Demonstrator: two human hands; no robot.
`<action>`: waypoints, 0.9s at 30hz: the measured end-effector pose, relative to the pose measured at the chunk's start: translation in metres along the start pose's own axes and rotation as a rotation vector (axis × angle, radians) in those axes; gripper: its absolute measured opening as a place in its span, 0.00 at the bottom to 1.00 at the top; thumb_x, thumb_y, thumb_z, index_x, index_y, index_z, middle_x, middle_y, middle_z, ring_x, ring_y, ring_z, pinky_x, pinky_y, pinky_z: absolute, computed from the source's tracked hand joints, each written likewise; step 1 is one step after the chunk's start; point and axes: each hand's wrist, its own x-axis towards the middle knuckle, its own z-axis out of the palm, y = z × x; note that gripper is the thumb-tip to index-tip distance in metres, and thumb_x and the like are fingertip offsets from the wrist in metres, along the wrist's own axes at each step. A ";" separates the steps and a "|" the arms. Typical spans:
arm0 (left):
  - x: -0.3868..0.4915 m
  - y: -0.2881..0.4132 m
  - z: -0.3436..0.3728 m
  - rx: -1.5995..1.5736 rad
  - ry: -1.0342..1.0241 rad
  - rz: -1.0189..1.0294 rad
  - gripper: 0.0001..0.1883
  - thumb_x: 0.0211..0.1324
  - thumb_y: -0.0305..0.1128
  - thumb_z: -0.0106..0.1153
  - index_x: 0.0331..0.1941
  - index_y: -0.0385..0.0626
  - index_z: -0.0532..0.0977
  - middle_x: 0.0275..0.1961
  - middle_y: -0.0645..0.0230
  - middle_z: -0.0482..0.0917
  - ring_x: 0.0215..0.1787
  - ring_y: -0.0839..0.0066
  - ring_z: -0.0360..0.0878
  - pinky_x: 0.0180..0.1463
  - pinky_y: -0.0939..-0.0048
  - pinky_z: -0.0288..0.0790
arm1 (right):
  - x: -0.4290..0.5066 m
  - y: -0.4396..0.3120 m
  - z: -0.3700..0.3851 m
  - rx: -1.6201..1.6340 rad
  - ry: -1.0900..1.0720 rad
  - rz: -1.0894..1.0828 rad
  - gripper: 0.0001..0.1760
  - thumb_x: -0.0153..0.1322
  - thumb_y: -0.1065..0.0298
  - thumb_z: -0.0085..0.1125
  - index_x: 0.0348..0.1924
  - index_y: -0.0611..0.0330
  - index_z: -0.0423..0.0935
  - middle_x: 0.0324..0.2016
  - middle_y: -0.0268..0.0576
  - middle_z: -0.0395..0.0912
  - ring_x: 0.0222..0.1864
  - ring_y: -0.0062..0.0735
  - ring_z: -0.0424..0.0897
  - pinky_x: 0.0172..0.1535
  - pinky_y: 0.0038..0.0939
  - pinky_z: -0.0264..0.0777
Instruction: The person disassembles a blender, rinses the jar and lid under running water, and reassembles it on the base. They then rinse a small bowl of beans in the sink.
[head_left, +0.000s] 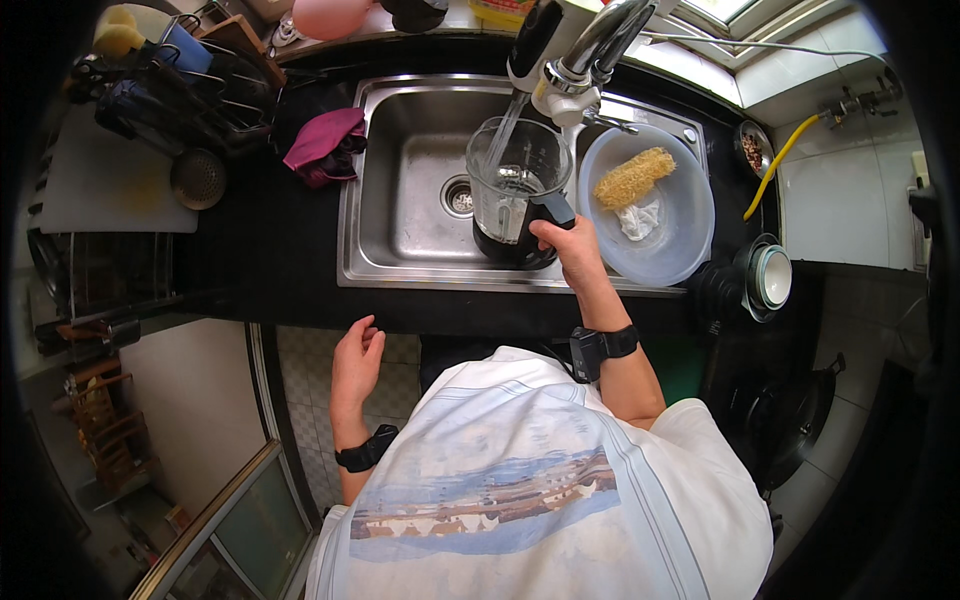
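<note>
My right hand (566, 244) grips the dark handle of a clear blender jar (495, 210) with a black base. Water runs from the faucet (574, 79) into the jar, which is held over the right side of a stainless steel sink (420, 247). Some water shows in the jar; its exact level is hard to read. In front of the counter's edge, my left hand (356, 361) hangs with nothing in it, fingers loosely bent and a little apart. Left of the jar, the sink drain (457, 196) is visible.
Right of the sink stands a translucent plastic basin (675, 247) holding a loofah (636, 178) and a crumpled white piece (639, 219). Stacked bowls (774, 277) are beyond it. A magenta cloth (324, 146) lies by the sink's left rim, with a skimmer (198, 178) and cutting board (112, 180) farther left.
</note>
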 end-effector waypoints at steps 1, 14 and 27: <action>0.001 0.000 0.000 0.002 0.000 0.003 0.21 0.66 0.34 0.59 0.60 0.36 0.74 0.49 0.52 0.84 0.48 0.65 0.84 0.52 0.66 0.77 | 0.000 0.000 0.000 -0.001 0.000 0.004 0.08 0.63 0.69 0.70 0.29 0.62 0.80 0.23 0.32 0.78 0.24 0.21 0.74 0.32 0.24 0.67; 0.003 0.012 -0.002 0.007 -0.013 0.008 0.21 0.66 0.34 0.59 0.60 0.37 0.74 0.49 0.52 0.84 0.49 0.65 0.84 0.52 0.67 0.77 | 0.002 0.000 -0.001 0.013 -0.010 -0.005 0.07 0.63 0.70 0.70 0.28 0.62 0.80 0.22 0.32 0.78 0.24 0.20 0.74 0.31 0.24 0.67; -0.002 0.002 0.000 0.013 -0.006 0.000 0.21 0.66 0.33 0.59 0.60 0.36 0.74 0.50 0.51 0.84 0.49 0.63 0.84 0.53 0.66 0.77 | 0.004 0.003 -0.002 0.018 -0.003 -0.007 0.09 0.62 0.68 0.71 0.28 0.63 0.80 0.22 0.33 0.78 0.24 0.21 0.75 0.30 0.25 0.67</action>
